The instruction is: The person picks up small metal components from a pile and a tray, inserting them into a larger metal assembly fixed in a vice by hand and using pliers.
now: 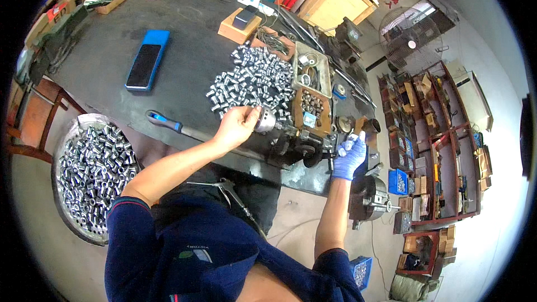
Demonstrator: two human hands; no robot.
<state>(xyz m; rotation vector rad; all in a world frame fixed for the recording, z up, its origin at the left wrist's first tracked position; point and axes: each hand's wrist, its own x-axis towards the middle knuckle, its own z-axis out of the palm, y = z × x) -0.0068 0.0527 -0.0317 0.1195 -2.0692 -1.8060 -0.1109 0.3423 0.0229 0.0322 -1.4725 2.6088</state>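
My bare left hand [237,128] is at the face of a round metal chuck [266,119] on a small bench machine [296,146]. Its fingers are pinched together there; whatever they hold is hidden. My right hand [351,156], in a blue glove, is closed around a handle at the machine's right end, and most of that handle is covered by the fingers. Just beyond the chuck, a large heap of shiny metal sleeves [254,75] lies on the dark bench [184,72]. An open box of small brownish metal parts [311,109] stands behind the machine.
A screwdriver-like tool with a blue and black handle [163,121] lies left of my hand. Beyond it is a blue-edged black case [147,60]. A round perforated tray [61,201] full of metal sleeves stands at left. A larger chuck [372,197] is at right, before shelves [442,162].
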